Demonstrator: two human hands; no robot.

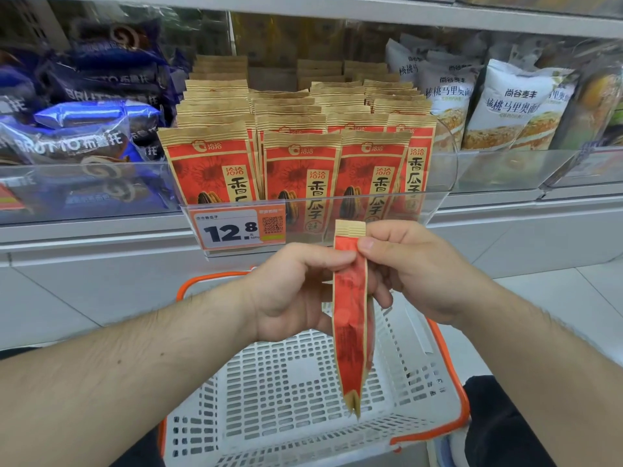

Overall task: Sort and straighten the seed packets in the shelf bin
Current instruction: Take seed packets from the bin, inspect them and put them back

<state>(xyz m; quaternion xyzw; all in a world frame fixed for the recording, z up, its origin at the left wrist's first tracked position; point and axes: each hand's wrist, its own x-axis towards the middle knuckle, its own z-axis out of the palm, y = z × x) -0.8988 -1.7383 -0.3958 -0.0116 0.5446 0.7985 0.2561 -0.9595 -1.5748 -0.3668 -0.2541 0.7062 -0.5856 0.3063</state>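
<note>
White slotted shopping basket (pixel 286 382) with orange rim sits low in frame, below the shelf edge. Blue snack bags (pixel 84 106) piled in the compartment on the left, white bread-type bags (pixel 505 106) upright in the one on the right (both behind clear front panels). Price tag (pixel 239 229) reads 12.8, QR code beside the figure. Pale tiled floor (pixel 573 298) at right.

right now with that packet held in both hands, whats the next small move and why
Probably turn the packet face-forward and lift it toward the bin. Both hands, left and right, pinch it near its top, edge-on to the camera, above the basket, while the shelved packets stand upright with their fronts out. It would need to match them before slotting in.
</note>
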